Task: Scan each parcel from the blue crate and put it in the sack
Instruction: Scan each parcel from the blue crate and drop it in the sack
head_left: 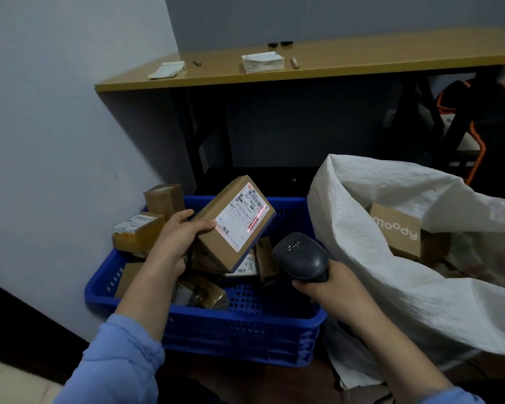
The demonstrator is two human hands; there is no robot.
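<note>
My left hand (175, 237) grips a brown cardboard parcel (216, 246) above the blue crate (245, 322), with its white label turned up. A red scan line crosses the label's barcode. My right hand (330, 284) holds a dark grey barcode scanner (301, 255) just right of the parcel, pointed at the label. Several more brown parcels lie in the crate and are stacked at its back left corner. The white woven sack (391, 258) stands open to the right of the crate, with a brown box marked "moody" (397, 228) inside it.
A wooden table (303, 68) with black legs stands behind the crate, holding paper stacks and small items. The grey wall is on the left. A black and orange chair (475, 118) sits at the far right under the table.
</note>
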